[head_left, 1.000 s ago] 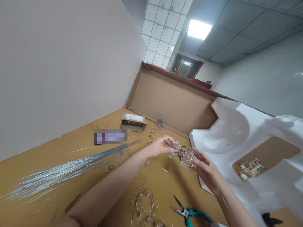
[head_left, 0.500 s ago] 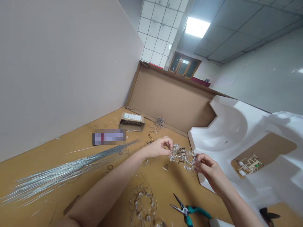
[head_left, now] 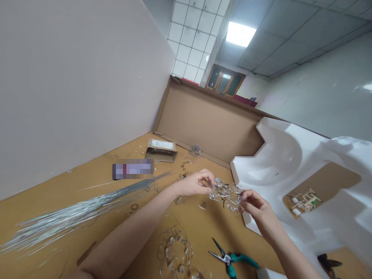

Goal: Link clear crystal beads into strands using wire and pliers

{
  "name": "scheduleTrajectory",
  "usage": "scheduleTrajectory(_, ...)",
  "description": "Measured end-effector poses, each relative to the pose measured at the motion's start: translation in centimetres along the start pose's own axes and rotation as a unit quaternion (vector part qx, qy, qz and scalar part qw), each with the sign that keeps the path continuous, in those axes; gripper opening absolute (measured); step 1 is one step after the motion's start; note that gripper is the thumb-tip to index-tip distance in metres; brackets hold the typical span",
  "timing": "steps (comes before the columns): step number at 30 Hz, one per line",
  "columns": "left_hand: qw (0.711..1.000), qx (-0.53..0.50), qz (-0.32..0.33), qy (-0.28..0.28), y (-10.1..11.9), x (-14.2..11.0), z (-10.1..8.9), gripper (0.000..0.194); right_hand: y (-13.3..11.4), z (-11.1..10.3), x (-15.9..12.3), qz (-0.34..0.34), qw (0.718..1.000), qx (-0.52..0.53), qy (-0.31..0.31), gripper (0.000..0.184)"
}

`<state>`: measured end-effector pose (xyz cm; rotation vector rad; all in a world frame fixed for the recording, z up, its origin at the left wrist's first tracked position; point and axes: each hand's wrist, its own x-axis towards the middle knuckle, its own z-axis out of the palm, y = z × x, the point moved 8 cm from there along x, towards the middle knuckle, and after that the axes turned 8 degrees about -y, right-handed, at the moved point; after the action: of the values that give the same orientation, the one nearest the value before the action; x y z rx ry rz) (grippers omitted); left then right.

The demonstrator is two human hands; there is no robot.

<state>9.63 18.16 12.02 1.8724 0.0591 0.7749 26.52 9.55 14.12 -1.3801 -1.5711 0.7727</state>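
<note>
Between my hands, above the table, hangs a piece of bent silvery wire with clear beads (head_left: 226, 192) and a few dark bits in its middle. My left hand (head_left: 201, 183) pinches its left end between thumb and fingers. Its right end sits in the closed fingertips of my right hand (head_left: 254, 203). Below, on the table, lies a similar ring of wire and clear beads (head_left: 176, 252). Long-nose pliers with green handles (head_left: 228, 258) rest nearby with their jaws apart.
A bundle of straight thin wires (head_left: 87, 209) spreads across the table's left. Behind it are a phone-like flat object (head_left: 133, 169), blurred out, and an open small cardboard box (head_left: 161, 150). Small dark rings (head_left: 184, 169) and a wire tangle (head_left: 196, 150) lie farther back. White moulded foam (head_left: 279, 155) stands right.
My right hand has shifted from cupping the beaded wire piece to pinching its right end, drawing slightly away from my left. The view has shifted a little.
</note>
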Motion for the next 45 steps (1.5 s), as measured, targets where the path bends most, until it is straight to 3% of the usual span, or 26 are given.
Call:
scheduleTrajectory(4, 0.997, 0.062, -0.001, -0.042, 1.2, -0.4, 0.4, 0.012, -1.0, -1.1, -0.9, -0.057, 0.992, -0.098, 0.048, 0.010)
scheduleTrajectory(9, 0.992, 0.127, 0.012, 0.003, 3.5, -0.2, 0.9, 0.010, -2.5, -0.2, -2.2, -0.129, 0.960, -0.239, 0.062, 0.007)
scheduleTrajectory(13, 0.993, 0.096, -0.031, 0.058, 3.8, 0.1, 2.3, 0.009, -3.6, 0.9, -2.7, -0.158, 0.951, -0.260, 0.062, 0.011)
scheduleTrajectory(21, 0.995, 0.067, -0.057, 0.053, 3.4, 0.0, 4.2, 0.015, -4.9, 1.9, -3.1, -0.191, 0.946, -0.257, 0.050, 0.014)
scheduleTrajectory(27, 0.993, -0.055, -0.097, 0.049, 2.3, 0.1, 5.2, 0.010, -4.8, 2.0, -2.9, -0.162, 0.962, -0.214, 0.056, 0.011)
scheduleTrajectory(30, 0.993, -0.060, -0.090, 0.056, 2.4, 0.1, 5.2, 0.008, -4.6, 1.9, -2.9, -0.142, 0.968, -0.198, 0.066, 0.010)
scheduleTrajectory(37, 0.993, 0.090, -0.019, 0.069, 4.2, -0.2, 4.7, 0.015, -4.1, 1.5, -3.1, -0.096, 0.984, -0.128, 0.082, 0.004)
scheduleTrajectory(45, 0.955, 0.285, 0.053, 0.069, 6.7, -0.5, 5.5, 0.017, -2.5, 1.4, -3.1, -0.007, 0.995, -0.018, 0.094, 0.010)
